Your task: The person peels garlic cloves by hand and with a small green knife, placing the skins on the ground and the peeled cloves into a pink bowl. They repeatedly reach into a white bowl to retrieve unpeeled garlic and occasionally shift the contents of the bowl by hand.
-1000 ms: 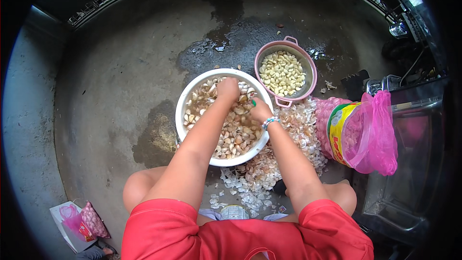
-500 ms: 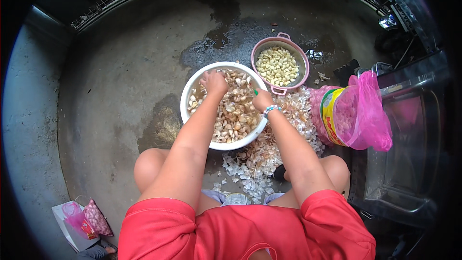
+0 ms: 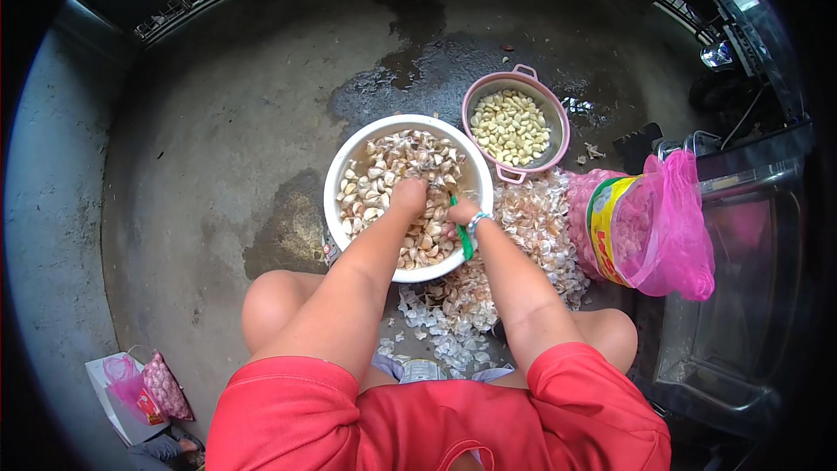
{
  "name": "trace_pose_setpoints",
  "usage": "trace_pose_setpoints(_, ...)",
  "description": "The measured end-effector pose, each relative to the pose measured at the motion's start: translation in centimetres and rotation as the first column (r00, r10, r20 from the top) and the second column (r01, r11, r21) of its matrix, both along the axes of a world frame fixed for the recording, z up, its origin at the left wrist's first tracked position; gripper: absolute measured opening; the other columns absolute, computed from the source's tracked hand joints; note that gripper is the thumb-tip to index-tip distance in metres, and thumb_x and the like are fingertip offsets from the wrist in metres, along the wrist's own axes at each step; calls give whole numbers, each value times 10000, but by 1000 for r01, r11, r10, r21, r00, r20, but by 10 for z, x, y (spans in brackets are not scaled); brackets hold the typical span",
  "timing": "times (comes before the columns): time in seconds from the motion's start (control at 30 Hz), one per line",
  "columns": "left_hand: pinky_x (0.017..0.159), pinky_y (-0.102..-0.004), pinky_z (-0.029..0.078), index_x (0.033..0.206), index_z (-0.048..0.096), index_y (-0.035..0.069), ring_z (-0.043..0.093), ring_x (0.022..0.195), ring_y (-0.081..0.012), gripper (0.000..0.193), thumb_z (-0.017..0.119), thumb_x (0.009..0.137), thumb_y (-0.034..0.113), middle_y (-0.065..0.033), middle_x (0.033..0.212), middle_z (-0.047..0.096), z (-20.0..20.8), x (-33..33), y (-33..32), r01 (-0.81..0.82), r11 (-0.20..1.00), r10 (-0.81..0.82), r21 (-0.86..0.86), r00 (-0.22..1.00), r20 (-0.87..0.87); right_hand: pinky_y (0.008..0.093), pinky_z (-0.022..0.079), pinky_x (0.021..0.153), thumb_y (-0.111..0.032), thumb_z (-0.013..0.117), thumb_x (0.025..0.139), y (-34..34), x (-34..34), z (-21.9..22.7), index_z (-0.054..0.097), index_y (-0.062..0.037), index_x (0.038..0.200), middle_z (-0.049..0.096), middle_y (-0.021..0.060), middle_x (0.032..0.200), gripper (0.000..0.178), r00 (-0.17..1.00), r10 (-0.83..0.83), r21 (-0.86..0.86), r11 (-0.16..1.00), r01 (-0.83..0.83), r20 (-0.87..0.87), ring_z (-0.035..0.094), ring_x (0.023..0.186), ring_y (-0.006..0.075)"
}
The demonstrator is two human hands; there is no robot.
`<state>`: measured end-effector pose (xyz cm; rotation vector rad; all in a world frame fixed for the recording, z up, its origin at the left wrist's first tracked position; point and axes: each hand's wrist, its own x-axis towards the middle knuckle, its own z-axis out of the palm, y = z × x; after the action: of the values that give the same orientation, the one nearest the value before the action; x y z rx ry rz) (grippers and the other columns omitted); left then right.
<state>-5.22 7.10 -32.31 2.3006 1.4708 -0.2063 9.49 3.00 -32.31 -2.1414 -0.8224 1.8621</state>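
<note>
A white basin (image 3: pixel 330 201) full of unpeeled garlic cloves (image 3: pixel 370 187) in water stands in front of me. Over the cloves near its middle is my left hand (image 3: pixel 411 197), fingers drawn together; whatever they pinch is hidden. My right hand (image 3: pixel 464 211), with a beaded bracelet (image 3: pixel 478 221) at the wrist, closes around a small green-handled knife (image 3: pixel 464 242) just right of the left hand. Its blade is hard to make out. Beyond the basin to the right, a pink colander-like basin (image 3: pixel 565 126) holds peeled garlic cloves (image 3: pixel 510 129).
Garlic skins (image 3: pixel 532 240) lie heaped right of the white basin. A pink mesh sack (image 3: pixel 641 227) of garlic leans farther right, by a dark framed panel (image 3: pixel 737 270). Wet patches (image 3: pixel 375 92) mark the concrete floor. A smaller pink bag (image 3: pixel 164 388) sits at lower left.
My left hand has moved from the basin's far left toward its middle, nearer to me. My right hand has come slightly closer and left, the green handle now showing below it.
</note>
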Motion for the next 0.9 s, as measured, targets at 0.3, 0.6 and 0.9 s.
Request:
trace_pose_setpoints(0.3,835,-400,451,973,654,129,583,993,-263,309,598,670,104,-109,1005,632,5,-4,-28,41,994,-71,-106,951,-301,383,427,898,-83,538,702,-19,-10,-21,442,22,1217,560,262,1096,534,915,28,329,928,-173,402,542,1050,361)
trace_pose_setpoints(0.6,677,-306,497,886,705,112,625,753,-158,273,743,617,142,-55,800,673,117,-18,44,-66,863,247,-502,921,303,338,491,459,-111,416,768,19,32,160,375,-174,1300,551,131,969,537,820,521,216,795,-567,236,557,562,208)
trace_pose_setpoints(0.9,768,-252,479,1085,531,14,578,814,-107,279,604,830,98,-71,965,610,291,-26,-4,580,433,650,-690,329,685,220,442,533,-118,494,852,-43,50,318,481,-22,1011,537,15,775,186,920,390,836,515,-190,-31,505,611,63)
